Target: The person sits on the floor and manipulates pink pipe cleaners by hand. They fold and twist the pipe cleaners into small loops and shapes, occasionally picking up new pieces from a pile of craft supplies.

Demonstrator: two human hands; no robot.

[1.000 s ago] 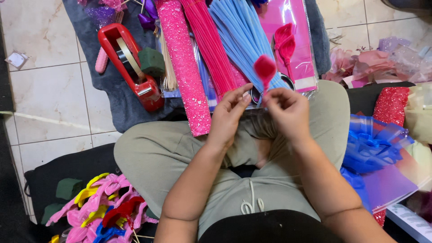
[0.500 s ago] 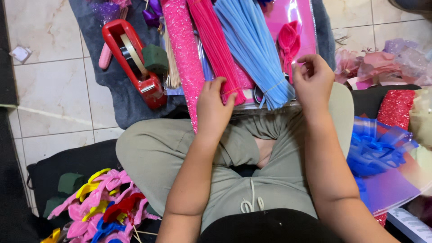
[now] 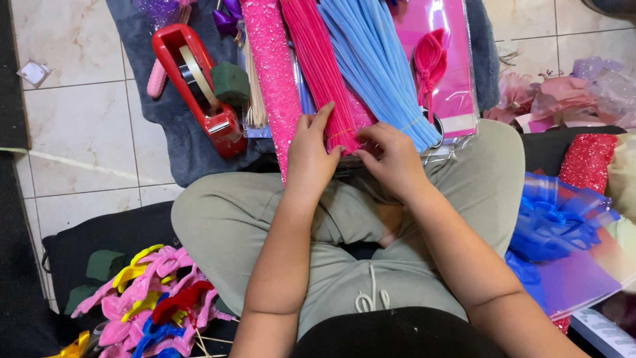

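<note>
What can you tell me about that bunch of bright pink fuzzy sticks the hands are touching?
The pink fuzzy sticks are a thick bundle of long, thin, hot-pink stems that look like pipe cleaners. A thin band ties them near the close end. They lie flat, running from the top edge down to the person's lap, between a glittery pink roll and a light blue bundle. The left hand lies on their end, and the right hand pinches at the tips.

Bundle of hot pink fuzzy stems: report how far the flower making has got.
Done: a pile of finished pink, yellow, red and blue fuzzy-stem flowers lies by the left knee. In hand: the left hand and right hand both pick at the near end of the bundle of hot pink fuzzy stems; no stem is clearly pulled free. Left: the pink bundle and the bundle of light blue fuzzy stems remain thick.
</note>
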